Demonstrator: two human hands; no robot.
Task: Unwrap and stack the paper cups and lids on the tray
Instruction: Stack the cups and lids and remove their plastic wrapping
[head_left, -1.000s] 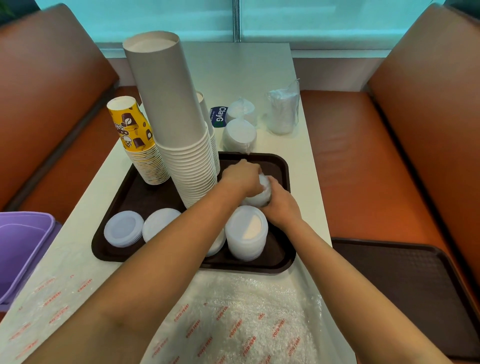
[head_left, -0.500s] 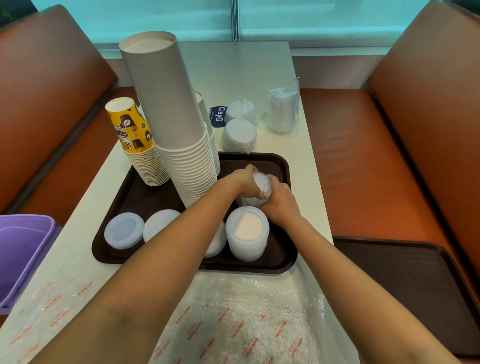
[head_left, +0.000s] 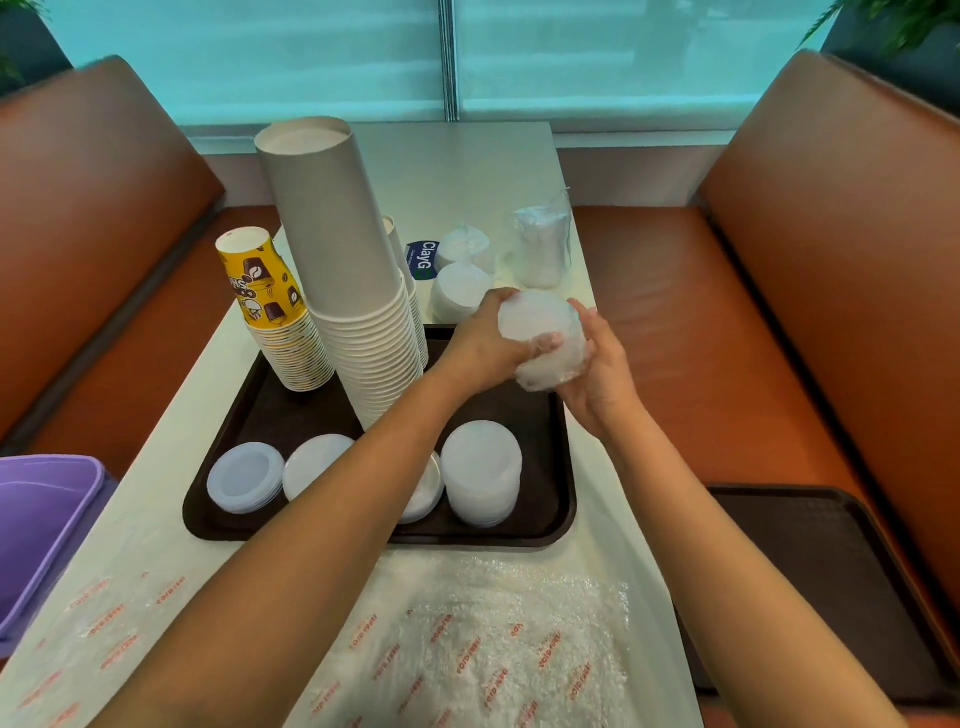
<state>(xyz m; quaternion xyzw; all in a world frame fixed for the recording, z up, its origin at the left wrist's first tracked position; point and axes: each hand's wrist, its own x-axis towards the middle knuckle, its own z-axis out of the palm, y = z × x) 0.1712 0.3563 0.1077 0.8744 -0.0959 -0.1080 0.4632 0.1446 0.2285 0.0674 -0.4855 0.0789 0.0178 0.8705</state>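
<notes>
A dark brown tray lies on the white table. On it stand a tall stack of white paper cups, a shorter stack of yellow printed cups and several stacks of white lids. Both my hands hold a plastic-wrapped pack of lids tilted in the air above the tray's far right corner. My left hand grips its left side with fingers curled around it. My right hand cups it from the right and below.
Wrapped lid packs and a wrapped bundle of clear cups stand on the table beyond the tray. Crumpled clear wrap with red print covers the near table. A purple bin is at left, a second brown tray on the right bench.
Both hands have lifted the wrapped lid pack up from the tray surface and a little toward the far right, tilting it. The stacks on the tray stay as they were.
</notes>
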